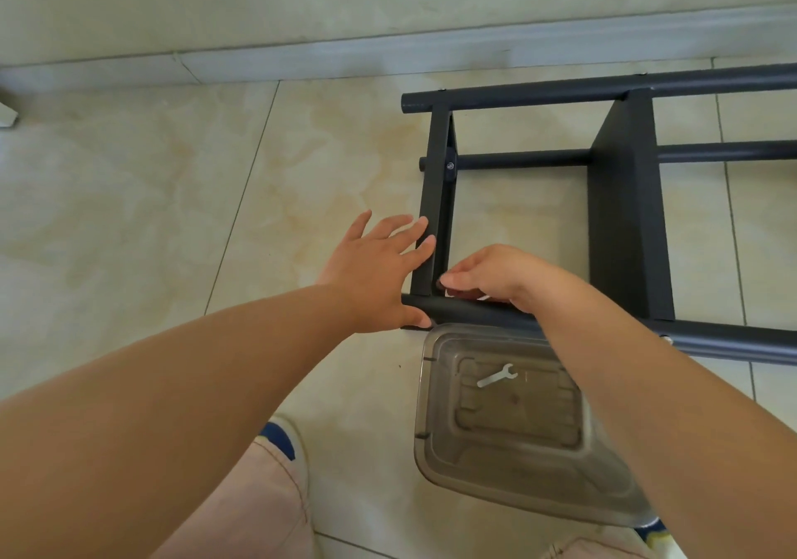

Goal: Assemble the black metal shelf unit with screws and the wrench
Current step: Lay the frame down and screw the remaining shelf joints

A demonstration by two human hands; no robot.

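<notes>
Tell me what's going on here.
A person is putting together a black metal shelf frame that lies on its side on the tiled floor. The left hand rests open against the end panel and the near tube, while the right hand pinches something small at that corner. The wrench lies unused in a clear plastic tray.

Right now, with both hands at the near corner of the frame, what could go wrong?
1. The right hand pinches something small at the corner of the shelf frame; if it is a screw, it could drop and roll across the tiled floor.
2. The wrench lies in the clear plastic container under the right forearm; reaching back may knock the container.
</notes>
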